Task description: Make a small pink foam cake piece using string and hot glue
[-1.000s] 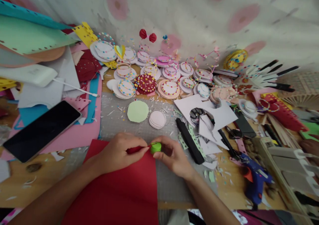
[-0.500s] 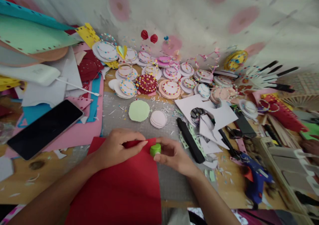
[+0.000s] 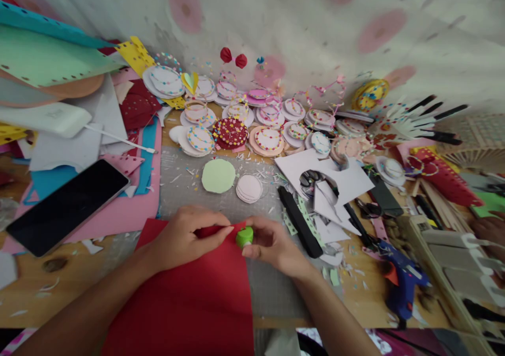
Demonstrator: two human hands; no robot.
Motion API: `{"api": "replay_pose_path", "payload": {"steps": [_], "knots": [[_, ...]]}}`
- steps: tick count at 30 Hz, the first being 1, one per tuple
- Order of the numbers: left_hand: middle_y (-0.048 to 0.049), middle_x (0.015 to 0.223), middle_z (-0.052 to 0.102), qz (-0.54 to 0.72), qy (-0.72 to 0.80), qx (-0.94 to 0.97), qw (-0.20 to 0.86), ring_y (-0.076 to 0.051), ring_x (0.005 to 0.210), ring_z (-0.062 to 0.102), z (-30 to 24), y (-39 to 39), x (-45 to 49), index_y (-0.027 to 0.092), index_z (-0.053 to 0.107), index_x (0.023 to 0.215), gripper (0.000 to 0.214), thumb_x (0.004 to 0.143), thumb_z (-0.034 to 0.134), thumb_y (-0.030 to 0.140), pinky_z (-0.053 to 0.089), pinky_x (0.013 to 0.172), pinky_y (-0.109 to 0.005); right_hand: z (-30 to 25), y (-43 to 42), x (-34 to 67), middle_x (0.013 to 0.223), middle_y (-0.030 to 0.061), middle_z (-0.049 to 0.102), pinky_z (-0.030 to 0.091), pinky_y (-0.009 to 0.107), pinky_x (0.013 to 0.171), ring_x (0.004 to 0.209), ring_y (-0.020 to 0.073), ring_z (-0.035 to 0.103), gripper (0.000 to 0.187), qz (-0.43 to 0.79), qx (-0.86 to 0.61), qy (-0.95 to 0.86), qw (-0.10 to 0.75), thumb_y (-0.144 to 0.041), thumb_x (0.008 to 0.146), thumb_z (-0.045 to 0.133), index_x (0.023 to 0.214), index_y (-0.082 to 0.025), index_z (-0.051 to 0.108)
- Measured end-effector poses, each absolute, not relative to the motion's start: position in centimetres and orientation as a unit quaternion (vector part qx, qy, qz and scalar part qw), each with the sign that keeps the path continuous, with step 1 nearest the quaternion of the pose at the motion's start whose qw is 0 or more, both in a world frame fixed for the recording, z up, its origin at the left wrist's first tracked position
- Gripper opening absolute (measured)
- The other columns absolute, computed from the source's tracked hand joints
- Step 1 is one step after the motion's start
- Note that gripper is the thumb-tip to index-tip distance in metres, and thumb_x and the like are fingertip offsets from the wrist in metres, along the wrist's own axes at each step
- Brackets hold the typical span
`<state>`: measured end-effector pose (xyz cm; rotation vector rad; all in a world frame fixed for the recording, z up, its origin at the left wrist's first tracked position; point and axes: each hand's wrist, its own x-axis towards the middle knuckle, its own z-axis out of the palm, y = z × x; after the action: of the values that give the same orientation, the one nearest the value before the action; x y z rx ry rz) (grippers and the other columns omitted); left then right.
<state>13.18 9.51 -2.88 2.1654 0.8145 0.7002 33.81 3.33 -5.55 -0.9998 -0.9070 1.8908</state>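
A red paper sheet (image 3: 189,298) lies in front of me on the grey cutting mat (image 3: 185,182). My left hand (image 3: 185,237) pinches the sheet's top edge, fingers closed on it. My right hand (image 3: 272,245) holds a small green punch (image 3: 244,236) at the sheet's top right corner, fingers wrapped round it. A pale green paper disc (image 3: 218,175) and a white paper disc (image 3: 249,188) lie just beyond my hands.
A black phone (image 3: 65,206) lies at left on pink paper, under a stack of coloured sheets (image 3: 47,56). Several decorated paper rounds (image 3: 268,139) crowd the back. White cut paper (image 3: 327,180), a black tool (image 3: 300,222), scissors and a blue glue gun (image 3: 400,280) lie at right.
The green punch has slid slightly left onto the corner of the red sheet. Both hands stay almost in place.
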Motion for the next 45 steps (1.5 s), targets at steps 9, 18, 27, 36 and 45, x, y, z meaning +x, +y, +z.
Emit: {"api": "replay_pose_path", "payload": {"steps": [9, 18, 27, 36, 45], "knots": [[0.0036, 0.069, 0.071, 0.260, 0.303, 0.850, 0.345, -0.008, 0.061, 0.061, -3.2, 9.4, 13.4, 0.018, 0.069, 0.081, 0.010, 0.087, 0.061, 0.017, 0.040, 0.063, -0.020, -5.5, 2.9, 33.5, 0.080, -0.0002, 0.055, 0.039, 0.026, 0.067, 0.073, 0.0135, 0.049, 0.033, 0.679, -0.449, -0.428, 0.392, -0.042, 0.074, 0.076, 0.092, -0.018, 0.060], [0.0047, 0.071, 0.072, 0.265, 0.312, 0.839, 0.359, -0.007, 0.062, 0.062, -2.9, 9.6, 13.2, 0.019, 0.069, 0.081, 0.009, 0.085, 0.062, 0.015, 0.041, 0.062, -0.018, -5.9, 3.2, 33.4, 0.080, -0.0011, 0.059, 0.042, 0.026, 0.071, 0.072, 0.0135, 0.052, 0.034, 0.709, -0.429, -0.388, 0.404, -0.038, 0.069, 0.082, 0.091, -0.021, 0.064], [0.0056, 0.072, 0.074, 0.288, 0.350, 0.824, 0.341, -0.007, 0.061, 0.063, -2.5, 9.8, 13.0, 0.020, 0.071, 0.078, 0.010, 0.084, 0.064, 0.019, 0.044, 0.061, -0.016, -5.2, 3.3, 33.8, 0.084, -0.0019, 0.057, 0.042, 0.026, 0.077, 0.076, 0.0123, 0.052, 0.035, 0.748, -0.395, -0.387, 0.367, -0.039, 0.070, 0.081, 0.094, -0.020, 0.064], [0.0034, 0.072, 0.075, 0.279, 0.369, 0.815, 0.349, -0.010, 0.062, 0.064, -2.6, 9.8, 13.0, 0.020, 0.071, 0.079, 0.011, 0.084, 0.062, 0.023, 0.046, 0.061, -0.018, -5.2, 3.3, 33.8, 0.085, -0.0002, 0.058, 0.043, 0.028, 0.080, 0.081, 0.0141, 0.053, 0.039, 0.732, -0.406, -0.409, 0.362, -0.041, 0.069, 0.082, 0.094, -0.018, 0.062], [0.0034, 0.072, 0.074, 0.286, 0.354, 0.816, 0.357, -0.009, 0.062, 0.063, -2.8, 9.6, 13.2, 0.020, 0.070, 0.079, 0.011, 0.085, 0.061, 0.020, 0.045, 0.062, -0.018, -5.0, 2.9, 33.2, 0.083, 0.0025, 0.059, 0.042, 0.029, 0.073, 0.078, 0.0169, 0.053, 0.038, 0.667, -0.456, -0.458, 0.370, -0.049, 0.073, 0.076, 0.091, -0.018, 0.063]]}}
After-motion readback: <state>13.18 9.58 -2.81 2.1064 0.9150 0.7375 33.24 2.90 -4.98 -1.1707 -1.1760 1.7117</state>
